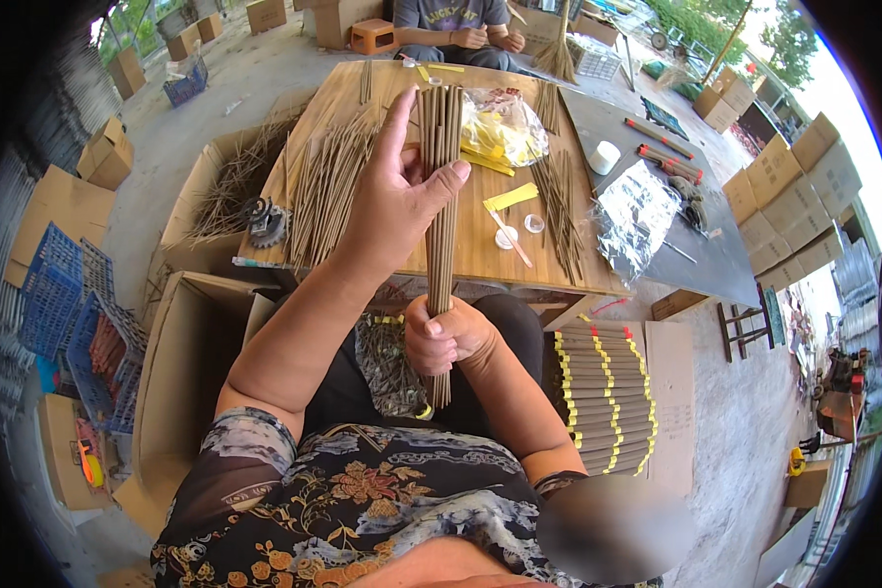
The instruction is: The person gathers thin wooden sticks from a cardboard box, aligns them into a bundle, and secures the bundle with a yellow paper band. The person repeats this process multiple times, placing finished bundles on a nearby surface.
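Note:
A thick bundle of brown incense sticks [441, 225] stands nearly upright in front of my chest, in both hands. My right hand [449, 336] is wrapped round its lower part, with stick ends showing below the fist. Higher up, my left hand [392, 186] cups the bundle from the left. Its thumb lies across the front of the sticks and its index finger points up; the other fingers are partly hidden. Loose incense sticks [328, 196] lie spread on the wooden table [382, 83] beyond, with more sticks [561, 211] on its right side.
Yellow paper strips [512, 198], a plastic bag [505, 127] and clear film [637, 216] lie on the tabletops. Yellow-banded bundles [606, 397] rest on cardboard at right. An open carton [191, 363] stands at left. Across the table sits another person [453, 29].

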### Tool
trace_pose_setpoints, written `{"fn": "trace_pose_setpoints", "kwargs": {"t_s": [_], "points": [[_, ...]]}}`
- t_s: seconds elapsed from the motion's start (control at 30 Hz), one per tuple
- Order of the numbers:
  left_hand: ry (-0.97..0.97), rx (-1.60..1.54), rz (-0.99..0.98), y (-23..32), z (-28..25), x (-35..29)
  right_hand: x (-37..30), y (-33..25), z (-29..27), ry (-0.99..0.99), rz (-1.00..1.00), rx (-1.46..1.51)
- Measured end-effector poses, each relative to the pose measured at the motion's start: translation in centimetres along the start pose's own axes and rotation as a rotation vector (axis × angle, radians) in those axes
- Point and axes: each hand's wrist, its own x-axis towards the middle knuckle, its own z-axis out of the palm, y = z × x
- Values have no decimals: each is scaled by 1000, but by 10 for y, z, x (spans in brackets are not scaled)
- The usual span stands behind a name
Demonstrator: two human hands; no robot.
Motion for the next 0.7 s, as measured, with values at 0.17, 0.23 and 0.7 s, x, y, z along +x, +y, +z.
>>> {"fn": "trace_pose_setpoints", "kwargs": {"t_s": [0.17,0.23,0.7], "points": [[29,187,228,7,4,-14,-8,8,8,29,16,-31],[12,297,239,7,0,-18,-10,11,14,31,8,-54],[-12,389,188,29,-22,-5,-21,17,19,183,74,-194]]}}
